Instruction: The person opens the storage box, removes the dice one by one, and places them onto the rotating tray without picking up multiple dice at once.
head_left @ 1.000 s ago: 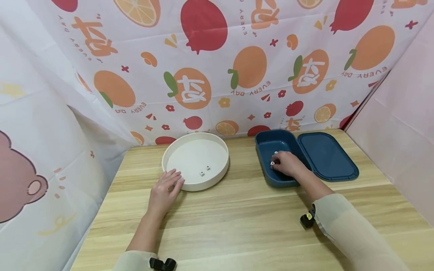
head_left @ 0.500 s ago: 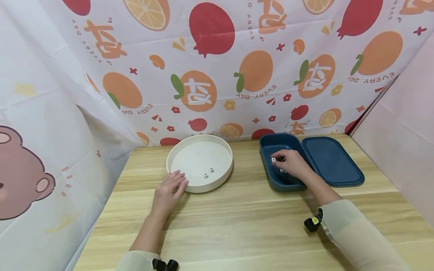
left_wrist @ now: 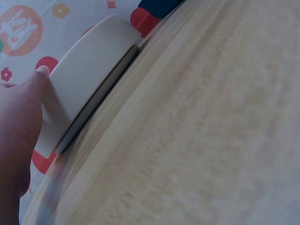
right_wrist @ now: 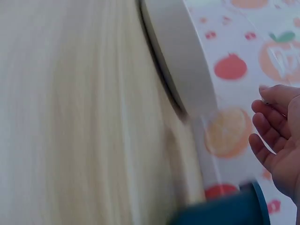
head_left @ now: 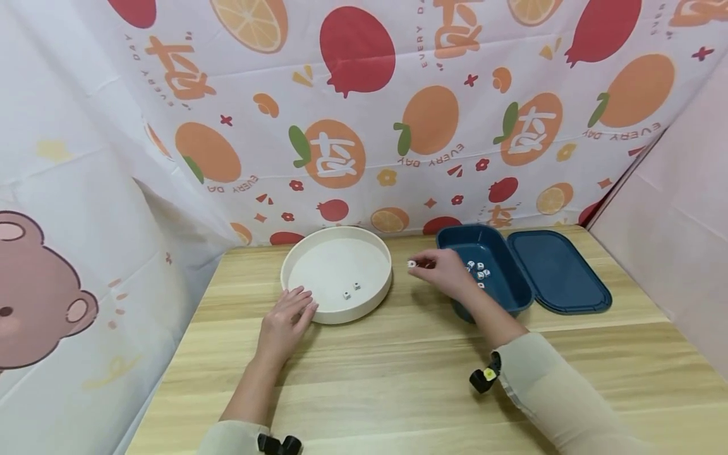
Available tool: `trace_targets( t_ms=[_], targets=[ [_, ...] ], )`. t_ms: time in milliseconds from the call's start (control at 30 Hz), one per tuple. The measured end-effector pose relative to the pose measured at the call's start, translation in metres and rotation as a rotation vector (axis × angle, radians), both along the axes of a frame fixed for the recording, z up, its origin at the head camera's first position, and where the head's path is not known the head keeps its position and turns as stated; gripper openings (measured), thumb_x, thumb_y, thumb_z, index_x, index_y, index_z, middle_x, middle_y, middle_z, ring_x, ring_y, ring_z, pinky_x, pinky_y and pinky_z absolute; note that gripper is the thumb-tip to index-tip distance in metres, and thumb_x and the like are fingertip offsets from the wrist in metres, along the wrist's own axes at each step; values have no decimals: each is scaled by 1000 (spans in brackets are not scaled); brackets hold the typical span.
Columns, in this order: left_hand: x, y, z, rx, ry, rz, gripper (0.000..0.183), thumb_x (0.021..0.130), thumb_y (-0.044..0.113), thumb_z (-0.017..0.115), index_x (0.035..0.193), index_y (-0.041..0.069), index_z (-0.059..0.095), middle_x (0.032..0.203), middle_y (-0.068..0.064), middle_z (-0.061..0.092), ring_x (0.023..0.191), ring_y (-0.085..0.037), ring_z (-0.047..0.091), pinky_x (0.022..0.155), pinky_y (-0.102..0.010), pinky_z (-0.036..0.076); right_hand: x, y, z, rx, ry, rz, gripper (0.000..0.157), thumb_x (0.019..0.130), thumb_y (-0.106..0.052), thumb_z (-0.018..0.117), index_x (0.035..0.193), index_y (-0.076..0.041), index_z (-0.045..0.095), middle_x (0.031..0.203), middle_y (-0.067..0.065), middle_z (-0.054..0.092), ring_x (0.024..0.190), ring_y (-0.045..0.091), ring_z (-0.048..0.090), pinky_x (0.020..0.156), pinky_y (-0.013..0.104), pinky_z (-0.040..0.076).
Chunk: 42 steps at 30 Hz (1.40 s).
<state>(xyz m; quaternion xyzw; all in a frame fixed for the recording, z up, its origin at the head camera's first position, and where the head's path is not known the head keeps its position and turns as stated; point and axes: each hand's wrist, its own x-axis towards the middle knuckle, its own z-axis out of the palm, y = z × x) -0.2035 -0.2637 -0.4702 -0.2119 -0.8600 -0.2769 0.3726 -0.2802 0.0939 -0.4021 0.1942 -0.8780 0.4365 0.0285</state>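
Observation:
My left hand (head_left: 287, 319) rests on the near left rim of a round white tray (head_left: 324, 234), its fingers fairly straight. In the left wrist view the thumb (left_wrist: 40, 77) touches the top of the tray's wall. Inside the tray lie two small white dice, a left die (head_left: 347, 295) and a right die (head_left: 356, 285). My right hand (head_left: 446, 272) pinches another white die (head_left: 412, 264) between thumb and fingertips, above the table between the tray and a blue box (head_left: 512, 278). Several dice (head_left: 480, 275) lie in the box, partly hidden by my right hand and forearm.
A flat blue lid (head_left: 560, 272) lies against the box's right side. Fruit-print cloth (head_left: 364, 151) hangs right behind the wooden table (head_left: 364, 379), and pale cloth (head_left: 74, 158) hangs at the left. A pink panel (head_left: 677, 208) stands at the right.
My right hand has lifted a die out of the blue box and moved left towards the tray. More dice in the box now show. My left hand stays on the tray rim.

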Motion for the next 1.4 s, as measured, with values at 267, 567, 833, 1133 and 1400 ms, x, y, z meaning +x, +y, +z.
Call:
trace_targets(
  t_ms=[267,567,833,1133,1400],
  targets=[
    [1,-3,1,-5,-3,2,19,80,7,79,96,-2,76,103,-13,75,109,-33,68,103,-57,47,0,-65,-10,33,13,167,26,87,-19,74,109,-5,74,92,0,72,84,13,62,75,25,57],
    [0,-2,-1,-4,-8,1,18,80,9,79,94,-1,77,103,-12,76,109,-31,68,103,-58,47,-6,-112,-16,86,77,236,23,87,-15,74,106,-4,75,92,1,71,86,15,62,77,24,55],
    [1,-1,-2,-6,-1,-3,16,80,9,78,93,0,77,101,-11,76,107,-30,69,101,-60,48,-21,-138,-18,219,75,233,21,84,-17,77,102,-6,76,85,-1,70,78,8,59,71,18,52],
    [3,3,-1,-6,-17,7,17,82,11,78,95,-1,77,103,-11,76,110,-29,68,103,-58,47,-31,-150,-21,354,-58,148,18,84,-20,76,100,-13,77,89,-4,68,82,10,58,77,23,52],
    [3,2,0,-2,-20,14,18,82,9,78,95,-2,76,103,-12,76,110,-30,68,103,-57,47,-31,-152,-23,446,-89,118,5,84,-21,75,89,-20,75,85,-9,66,81,10,57,72,26,48]
  ],
)
